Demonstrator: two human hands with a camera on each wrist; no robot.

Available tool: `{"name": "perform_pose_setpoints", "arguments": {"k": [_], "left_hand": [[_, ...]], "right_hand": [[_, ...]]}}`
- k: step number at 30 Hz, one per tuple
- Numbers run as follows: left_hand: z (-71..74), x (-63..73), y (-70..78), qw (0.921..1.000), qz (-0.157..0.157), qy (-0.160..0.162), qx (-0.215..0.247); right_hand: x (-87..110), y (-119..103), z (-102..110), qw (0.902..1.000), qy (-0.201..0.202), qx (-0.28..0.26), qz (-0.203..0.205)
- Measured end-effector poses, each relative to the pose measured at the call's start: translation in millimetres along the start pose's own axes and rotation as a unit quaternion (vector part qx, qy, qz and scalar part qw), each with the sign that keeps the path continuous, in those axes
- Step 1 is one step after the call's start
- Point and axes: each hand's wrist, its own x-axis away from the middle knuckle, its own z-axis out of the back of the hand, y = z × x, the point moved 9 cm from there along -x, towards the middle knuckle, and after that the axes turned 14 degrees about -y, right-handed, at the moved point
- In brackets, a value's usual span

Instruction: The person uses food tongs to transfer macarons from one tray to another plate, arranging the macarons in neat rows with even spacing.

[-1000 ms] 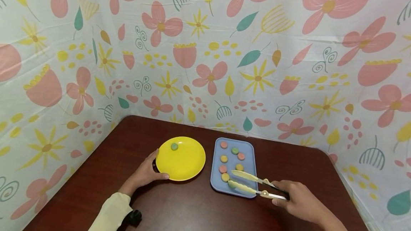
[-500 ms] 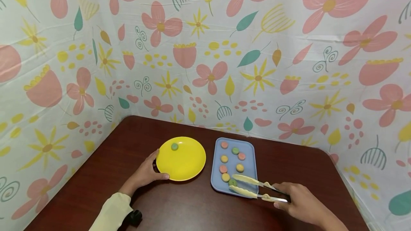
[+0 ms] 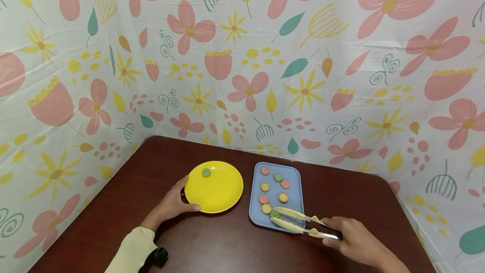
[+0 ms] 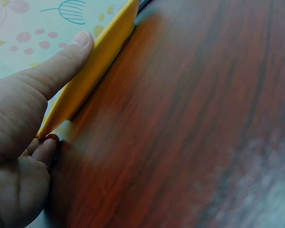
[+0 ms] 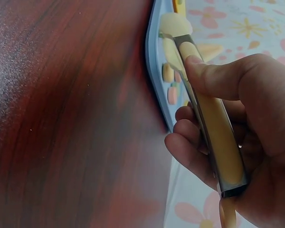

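Observation:
My left hand (image 3: pixel 170 203) holds the near left edge of a yellow plate (image 3: pixel 217 193), which bears one green macaron (image 3: pixel 206 172). In the left wrist view the thumb (image 4: pixel 69 59) lies along the plate's rim (image 4: pixel 92 71), with other fingers at its lower edge. My right hand (image 3: pixel 354 236) grips a pair of tongs (image 3: pixel 291 213) with cream-coloured tips over the blue tray (image 3: pixel 291 172). Between the spread tips sits a green macaron (image 3: pixel 274 214) near the tray's front; whether the tips touch it I cannot tell. The right wrist view shows fingers wrapped round the tongs' handle (image 5: pixel 223 142).
Several pink, yellow and green macarons lie spread on the tray, with a yellow macaron (image 3: pixel 266 209) right beside the green one. Plate and tray stand apart on a dark wooden table (image 3: pixel 212 243). A flower-printed cloth (image 3: pixel 246 54) encloses the back and sides.
The tongs' tips have shifted slightly down and drawn a bit closer together. The green macaron, earlier partly covered by the lower tip, now shows between them. The left hand and plate have stayed put.

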Motion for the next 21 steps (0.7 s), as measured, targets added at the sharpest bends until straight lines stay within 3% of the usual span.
{"name": "perform_pose_setpoints", "arguments": {"k": [13,21], "left_hand": [[0.0,0.1,-0.1,1.0,-0.001,-0.002,-0.002],[0.6,-0.2,-0.2,1.0,-0.003,0.001,-0.001]], "right_hand": [[2.5,-1,0,0.9996,0.027,-0.003,0.006],[3.5,-6,15,0.9974,0.067,0.017,0.019]]}}
